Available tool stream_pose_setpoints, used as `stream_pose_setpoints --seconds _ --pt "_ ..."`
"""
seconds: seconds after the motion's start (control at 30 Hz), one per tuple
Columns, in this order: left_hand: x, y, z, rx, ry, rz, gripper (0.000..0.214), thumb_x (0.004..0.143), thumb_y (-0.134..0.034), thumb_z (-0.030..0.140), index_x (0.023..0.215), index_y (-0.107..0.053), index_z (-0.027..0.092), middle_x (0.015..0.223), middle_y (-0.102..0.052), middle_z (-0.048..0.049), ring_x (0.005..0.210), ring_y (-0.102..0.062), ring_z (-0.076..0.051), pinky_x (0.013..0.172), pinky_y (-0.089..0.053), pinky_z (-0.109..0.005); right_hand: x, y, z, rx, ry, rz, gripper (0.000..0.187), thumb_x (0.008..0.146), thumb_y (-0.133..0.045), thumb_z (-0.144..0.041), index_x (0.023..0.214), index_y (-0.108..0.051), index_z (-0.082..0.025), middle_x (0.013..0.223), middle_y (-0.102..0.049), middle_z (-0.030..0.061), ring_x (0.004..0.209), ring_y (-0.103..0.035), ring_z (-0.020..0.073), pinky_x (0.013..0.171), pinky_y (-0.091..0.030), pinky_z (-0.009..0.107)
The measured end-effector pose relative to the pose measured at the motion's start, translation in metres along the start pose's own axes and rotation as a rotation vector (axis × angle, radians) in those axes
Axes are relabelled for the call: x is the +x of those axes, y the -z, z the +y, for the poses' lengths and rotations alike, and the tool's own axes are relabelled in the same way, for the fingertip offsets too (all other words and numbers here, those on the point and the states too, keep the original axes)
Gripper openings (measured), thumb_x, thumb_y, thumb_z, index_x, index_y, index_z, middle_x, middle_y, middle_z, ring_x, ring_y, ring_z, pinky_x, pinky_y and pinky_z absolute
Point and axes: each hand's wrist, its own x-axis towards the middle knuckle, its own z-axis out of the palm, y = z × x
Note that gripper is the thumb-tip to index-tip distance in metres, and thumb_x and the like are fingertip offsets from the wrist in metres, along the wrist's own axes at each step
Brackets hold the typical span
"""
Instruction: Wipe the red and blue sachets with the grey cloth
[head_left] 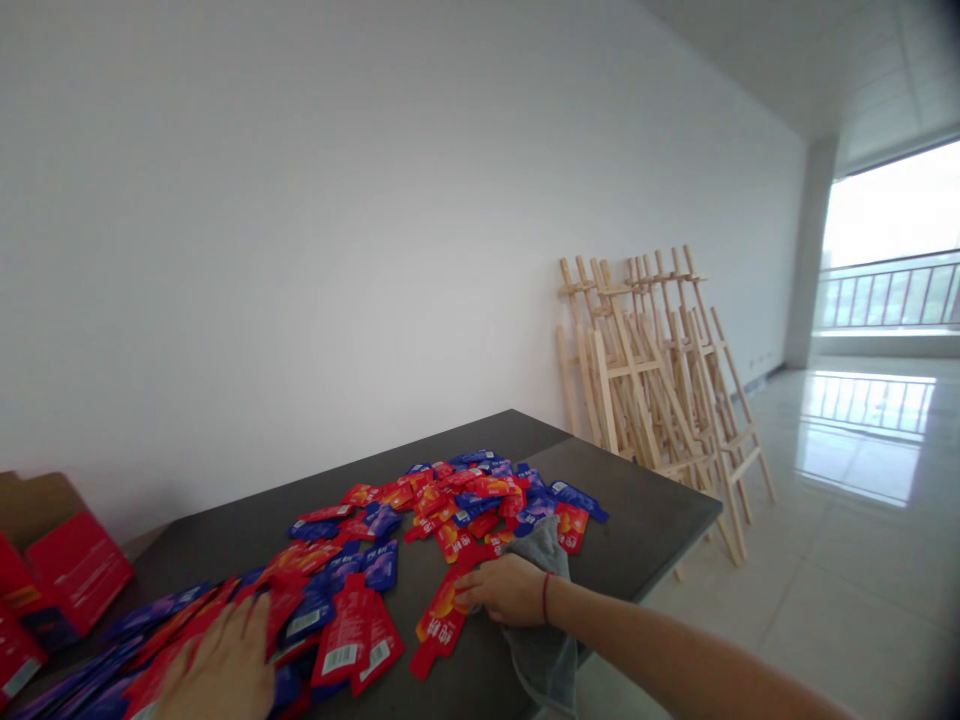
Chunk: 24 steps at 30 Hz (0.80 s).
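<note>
Several red and blue flat packets lie scattered over a dark table. My right hand, with a red cord at the wrist, reaches in from the lower right and pinches the end of a red packet near the front edge. A grey cloth lies under that wrist and hangs over the table's edge. My left hand rests flat, fingers spread, on a heap of red and blue packets at the lower left.
A red cardboard box with an open brown flap stands at the far left by the white wall. Several wooden easels lean against the wall beyond the table's far end. Glossy tiled floor stretches right toward a bright window with a railing.
</note>
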Motion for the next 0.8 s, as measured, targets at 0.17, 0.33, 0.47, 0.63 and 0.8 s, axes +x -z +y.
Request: stream_pose_setpoints --seconds 0.17,0.33,0.47,0.63,0.8 --pt "0.005 -0.001 0.133 -0.064 -0.040 -0.100 0.043 0.087 -0.042 0.035 0.121 -0.060 0.016 0.126 -0.065 -0.0120 0.118 -0.057 -0.026 0.105 -0.039 -0.040 -0.007 0.003 -0.005 0.016 0.004 0.008 0.048 0.082 -0.054 -0.023 0.130 -0.057 -0.028 0.138 -0.055 0.0040 0.114 -0.058 0.0217 0.083 -0.048 0.030" --pt "0.020 -0.018 0.200 -0.118 -0.135 -0.209 0.043 0.081 -0.057 0.032 0.120 -0.060 0.014 0.116 -0.067 -0.0131 0.113 -0.058 -0.029 0.095 -0.043 -0.040 -0.017 0.011 -0.004 0.020 -0.061 0.076 0.048 0.083 -0.053 -0.020 0.131 -0.055 -0.025 0.137 -0.053 0.0073 0.110 -0.059 0.0214 0.084 -0.048 0.030" --pt "0.036 -0.017 0.210 -0.072 -0.168 -0.246 0.050 0.076 -0.057 0.018 0.126 -0.055 0.010 0.112 -0.068 -0.0166 0.112 -0.058 -0.030 0.096 -0.042 -0.042 -0.021 0.020 0.002 0.014 -0.134 0.139 0.044 0.085 -0.052 -0.018 0.128 -0.056 -0.023 0.129 -0.057 0.0072 0.107 -0.059 0.0209 0.085 -0.048 0.030" --pt "0.047 -0.016 0.205 -0.075 -0.227 -0.299 0.043 0.078 -0.040 0.002 0.114 -0.062 0.013 0.105 -0.070 -0.0140 0.104 -0.063 -0.024 0.089 -0.045 -0.036 -0.020 0.025 0.010 0.015 -0.217 0.182 0.040 0.086 -0.050 -0.016 0.125 -0.057 -0.020 0.121 -0.059 0.0083 0.106 -0.059 0.0204 0.086 -0.047 0.030" --pt "0.042 -0.023 0.197 -0.129 -0.319 -0.332 0.047 0.084 -0.033 0.004 0.123 -0.056 0.020 0.112 -0.069 -0.0103 0.105 -0.064 -0.020 0.090 -0.047 -0.031 -0.016 0.019 0.009 0.030 -0.218 0.165 0.037 0.086 -0.051 -0.016 0.122 -0.058 -0.019 0.119 -0.059 0.0086 0.104 -0.059 0.0205 0.085 -0.047 0.030"
